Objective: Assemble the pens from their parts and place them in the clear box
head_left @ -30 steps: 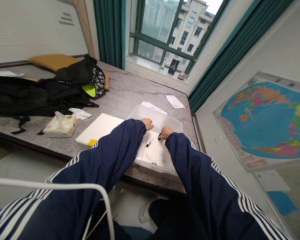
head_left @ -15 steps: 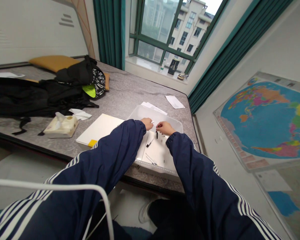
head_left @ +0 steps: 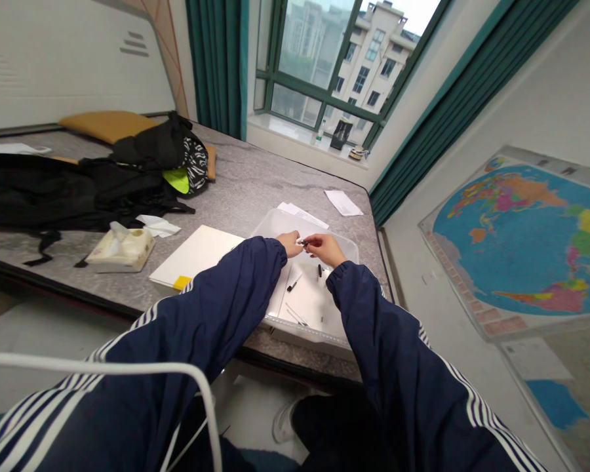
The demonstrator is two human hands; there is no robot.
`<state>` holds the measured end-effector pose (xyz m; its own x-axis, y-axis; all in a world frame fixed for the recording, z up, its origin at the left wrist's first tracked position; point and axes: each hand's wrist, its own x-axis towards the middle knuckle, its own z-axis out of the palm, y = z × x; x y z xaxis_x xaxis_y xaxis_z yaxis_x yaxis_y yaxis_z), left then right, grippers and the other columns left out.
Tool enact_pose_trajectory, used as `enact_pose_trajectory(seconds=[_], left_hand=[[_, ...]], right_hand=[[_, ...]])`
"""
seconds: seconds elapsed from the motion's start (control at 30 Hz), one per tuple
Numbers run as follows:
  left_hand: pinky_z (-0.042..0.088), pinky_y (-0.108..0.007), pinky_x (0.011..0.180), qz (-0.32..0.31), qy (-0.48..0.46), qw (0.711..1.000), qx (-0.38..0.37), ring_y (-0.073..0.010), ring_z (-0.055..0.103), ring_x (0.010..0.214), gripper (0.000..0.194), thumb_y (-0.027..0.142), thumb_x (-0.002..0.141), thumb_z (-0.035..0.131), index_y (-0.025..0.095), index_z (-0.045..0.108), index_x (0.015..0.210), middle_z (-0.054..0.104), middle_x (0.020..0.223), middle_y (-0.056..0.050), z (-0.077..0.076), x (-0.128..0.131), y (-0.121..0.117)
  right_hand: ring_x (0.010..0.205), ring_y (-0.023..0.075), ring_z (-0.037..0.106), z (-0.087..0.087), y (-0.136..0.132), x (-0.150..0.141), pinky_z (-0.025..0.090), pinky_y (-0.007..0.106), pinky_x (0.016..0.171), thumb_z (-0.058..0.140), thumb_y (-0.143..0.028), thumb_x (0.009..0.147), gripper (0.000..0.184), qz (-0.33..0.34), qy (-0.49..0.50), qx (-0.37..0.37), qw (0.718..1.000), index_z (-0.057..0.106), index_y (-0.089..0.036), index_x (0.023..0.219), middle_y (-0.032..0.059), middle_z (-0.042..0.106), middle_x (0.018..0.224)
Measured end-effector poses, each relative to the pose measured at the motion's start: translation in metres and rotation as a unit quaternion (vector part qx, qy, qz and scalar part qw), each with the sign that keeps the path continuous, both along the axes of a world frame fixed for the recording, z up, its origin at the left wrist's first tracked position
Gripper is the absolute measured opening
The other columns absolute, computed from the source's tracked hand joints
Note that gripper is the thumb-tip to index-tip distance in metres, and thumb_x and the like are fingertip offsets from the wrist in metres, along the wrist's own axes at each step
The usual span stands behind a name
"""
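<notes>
Beyond loose pen-like parts (head_left: 293, 284) in the translucent bin (head_left: 319, 335), the left hand (head_left: 288, 244) grips a white piece (head_left: 299, 240) close beside the right hand (head_left: 325, 248), which pinches a small dark part (head_left: 303, 243), apparently a fitting step calling for steady alignment.

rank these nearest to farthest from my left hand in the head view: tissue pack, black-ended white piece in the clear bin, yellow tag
1. black-ended white piece: inside the clear bin, on the near side of your left hand.
2. yellow tag: left of the bin.
3. tissue pack: farther left still.
</notes>
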<state>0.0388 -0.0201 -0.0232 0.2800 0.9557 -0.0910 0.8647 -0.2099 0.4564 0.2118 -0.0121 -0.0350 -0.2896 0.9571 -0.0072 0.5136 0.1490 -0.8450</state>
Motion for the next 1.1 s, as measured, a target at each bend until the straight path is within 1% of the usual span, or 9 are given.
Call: enact_pose_trajectory(seconds=[0.1, 0.2, 0.27, 0.37, 0.43, 0.53, 0.63, 0.9, 1.1], left_hand=[[0.045, -0.025, 0.08, -0.027, -0.011, 0.999, 0.041, -0.0204, 0.064, 0.098, 0.046, 0.034, 0.084, 0.057, 0.017, 0.054, 0.127, 0.07, 0.109, -0.009, -0.003, -0.003, 0.001], [0.044, -0.025, 0.081, -0.065, -0.011, 0.996, 0.061, -0.0194, 0.064, 0.098, 0.032, 0.038, 0.088, 0.053, 0.02, 0.064, 0.112, 0.071, 0.105, -0.007, -0.003, -0.006, 0.005], [0.043, -0.025, 0.079, -0.07, -0.007, 0.996, 0.06, -0.0196, 0.064, 0.095, 0.031, 0.042, 0.09, 0.051, 0.02, 0.067, 0.104, 0.071, 0.102, -0.007, -0.002, -0.006, 0.007], [0.043, -0.026, 0.075, -0.058, 0.007, 0.997, 0.052, -0.0205, 0.064, 0.093, 0.035, 0.045, 0.089, 0.05, 0.018, 0.068, 0.1, 0.071, 0.1, -0.009, -0.001, -0.004, 0.008], [0.043, -0.026, 0.076, -0.06, 0.021, 0.997, 0.045, -0.0209, 0.064, 0.094, 0.035, 0.045, 0.089, 0.05, 0.017, 0.068, 0.1, 0.071, 0.102, -0.01, 0.0, -0.002, 0.008], [0.043, -0.025, 0.076, -0.072, 0.033, 0.996, 0.044, -0.0209, 0.064, 0.094, 0.034, 0.042, 0.088, 0.051, 0.016, 0.069, 0.099, 0.071, 0.101, -0.01, 0.001, 0.0, 0.005], [0.043, -0.024, 0.074, -0.085, 0.033, 0.995, 0.041, -0.02, 0.065, 0.09, 0.031, 0.041, 0.084, 0.055, 0.017, 0.07, 0.096, 0.072, 0.099, -0.008, 0.002, -0.001, 0.004], [0.045, -0.023, 0.072, -0.105, 0.033, 0.994, 0.024, -0.018, 0.065, 0.084, 0.032, 0.046, 0.077, 0.064, 0.019, 0.073, 0.092, 0.072, 0.093, -0.005, -0.006, -0.004, 0.009], [0.046, -0.022, 0.073, -0.101, 0.04, 0.994, 0.013, -0.0181, 0.065, 0.084, 0.034, 0.048, 0.073, 0.068, 0.02, 0.074, 0.091, 0.072, 0.092, -0.005, -0.011, -0.005, 0.012]], right_hand=[[0.073, 0.0124, 0.069, 0.005, -0.003, -0.003, 0.057, 0.021, 0.062, 0.065, -0.015, 0.078, 0.018, -0.014, 0.009, -0.015, 1.0, 0.068, -0.013, 0.096, 0.0057, 0.073, 0.084], [0.072, 0.0124, 0.069, 0.012, -0.007, -0.006, 0.057, 0.021, 0.063, 0.068, -0.019, 0.078, 0.017, -0.006, 0.029, -0.032, 0.999, 0.068, -0.014, 0.094, 0.0061, 0.073, 0.085], [0.072, 0.0123, 0.07, 0.014, -0.009, -0.007, 0.057, 0.021, 0.063, 0.069, -0.022, 0.08, 0.016, -0.007, 0.036, -0.04, 0.999, 0.067, -0.015, 0.095, 0.0064, 0.072, 0.086], [0.067, 0.0129, 0.069, 0.011, -0.011, -0.004, 0.056, 0.02, 0.057, 0.069, -0.02, 0.081, 0.013, -0.077, -0.048, -0.054, 0.994, 0.066, -0.014, 0.091, 0.0073, 0.071, 0.083], [0.064, 0.0148, 0.069, 0.004, -0.012, 0.002, 0.055, 0.021, 0.055, 0.073, -0.016, 0.076, 0.012, -0.109, -0.183, -0.087, 0.973, 0.066, -0.013, 0.084, 0.008, 0.071, 0.077], [0.069, 0.0206, 0.071, -0.01, -0.012, 0.012, 0.055, 0.023, 0.06, 0.085, -0.016, 0.059, 0.022, -0.061, -0.406, -0.126, 0.903, 0.068, -0.012, 0.073, 0.0088, 0.07, 0.071], [0.078, 0.0251, 0.072, -0.021, -0.01, 0.018, 0.056, 0.026, 0.067, 0.089, -0.024, 0.054, 0.029, -0.023, -0.507, -0.103, 0.856, 0.071, -0.013, 0.074, 0.0104, 0.071, 0.073], [0.083, 0.0254, 0.072, -0.023, -0.012, 0.006, 0.054, 0.022, 0.069, 0.082, -0.011, 0.055, 0.032, 0.031, -0.511, -0.081, 0.855, 0.075, -0.011, 0.086, 0.0134, 0.073, 0.075], [0.092, 0.0279, 0.072, -0.016, -0.022, -0.003, 0.054, 0.024, 0.072, 0.082, -0.009, 0.057, 0.041, 0.009, -0.47, -0.039, 0.882, 0.074, -0.014, 0.096, 0.0167, 0.073, 0.087]])
